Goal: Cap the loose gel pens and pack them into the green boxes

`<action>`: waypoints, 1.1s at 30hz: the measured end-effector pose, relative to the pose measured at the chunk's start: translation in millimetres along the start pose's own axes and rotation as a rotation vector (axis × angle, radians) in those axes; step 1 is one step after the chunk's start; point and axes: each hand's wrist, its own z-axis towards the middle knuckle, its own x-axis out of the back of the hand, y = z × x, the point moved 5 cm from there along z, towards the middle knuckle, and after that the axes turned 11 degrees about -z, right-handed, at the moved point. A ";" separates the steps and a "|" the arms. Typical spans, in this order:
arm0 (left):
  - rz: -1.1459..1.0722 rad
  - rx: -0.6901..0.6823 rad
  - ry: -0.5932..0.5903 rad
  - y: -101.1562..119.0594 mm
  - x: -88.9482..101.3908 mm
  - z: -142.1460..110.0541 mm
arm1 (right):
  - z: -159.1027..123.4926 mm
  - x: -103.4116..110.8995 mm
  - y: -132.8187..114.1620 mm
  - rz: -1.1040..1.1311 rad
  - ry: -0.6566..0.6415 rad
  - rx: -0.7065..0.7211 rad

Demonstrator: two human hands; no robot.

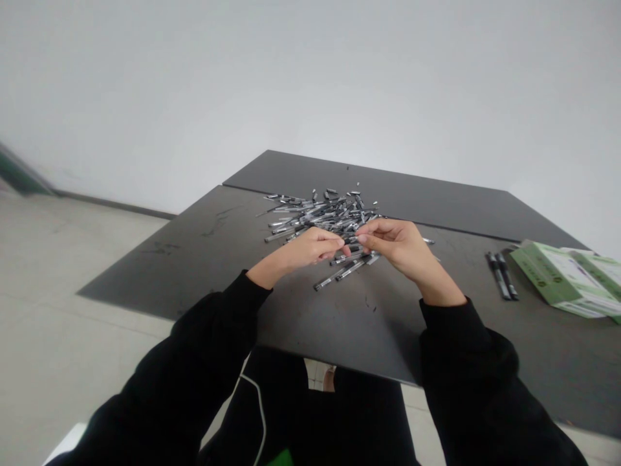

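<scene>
Holding my left hand [303, 251] and right hand [395, 246] together, both pinching one pen [350, 240] above the pile of pens [323, 217] at frame center.

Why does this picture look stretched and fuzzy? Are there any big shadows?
In the head view, the wide lens makes the black sleeve of the left arm look huge near the bottom and slants the dark grey rectangular tabletop; the small silver-and-black pens look soft and fuzzy; the pale smooth wall looks flat and bright; shadows stay faint.
</scene>
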 end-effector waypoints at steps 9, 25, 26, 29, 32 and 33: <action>-0.067 0.030 0.156 2.2 -1.2 0.3 | 1.7 -5.4 7.7 0.101 0.058 -0.013; -0.553 0.176 -0.035 -11.4 -19.9 2.1 | 2.2 -18.6 11.4 0.119 0.048 -0.019; -0.587 0.205 -0.078 -12.8 -22.0 1.3 | 1.6 -21.7 11.2 0.133 0.014 -0.020; -0.574 0.203 -0.034 -15.3 -18.4 0.1 | -0.2 -28.3 9.2 0.158 -0.061 -0.011; -0.523 0.176 0.076 -15.1 -12.8 -0.2 | -0.1 -28.4 7.5 0.119 -0.037 0.006; -0.518 0.161 0.101 -14.0 -12.0 -0.1 | 0.2 -27.8 7.3 0.109 -0.020 0.010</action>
